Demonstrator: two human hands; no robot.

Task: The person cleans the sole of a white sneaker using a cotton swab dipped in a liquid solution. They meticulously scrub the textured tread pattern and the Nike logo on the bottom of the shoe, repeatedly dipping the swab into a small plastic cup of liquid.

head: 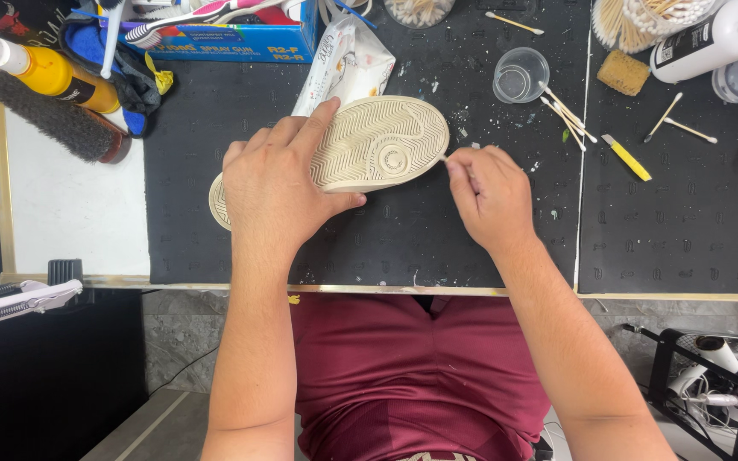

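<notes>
Workbench seen from above, covered by a black mat (369,248) with a second mat (685,222) butted against it on the right; bare white tabletop (74,213) shows at left. Person seated at the near edge, dark red shirt (403,367) below.

Shoe (377,141) lies sole-up across the middle of the left mat, pale cream sole with zigzag tread and a round pivot mark. Toe end points right, heel end mostly hidden under the left hand.

Left hand (279,192) pressed flat over the heel half of the sole, fingers spread and curled over the far edge, thumb along the near edge: clamping the shoe down.

Right hand (489,192) just beside the toe, fingers pinched closed on a thin stick (443,158) whose tip touches the sole's rim. Too small to tell the stick's kind for certain.

Around it, by size:
- blue box (232,38) at top left, brushes lying on it
- dark bristle brush (53,119), left
- yellow bottle (40,68) with white cap
- white bottle (702,38), top right
- clear plastic cup (520,75) behind the toe
- brown sponge (623,72)
- yellow-handled tool (627,158)
- loose cotton swabs (567,113) near the cup
</notes>
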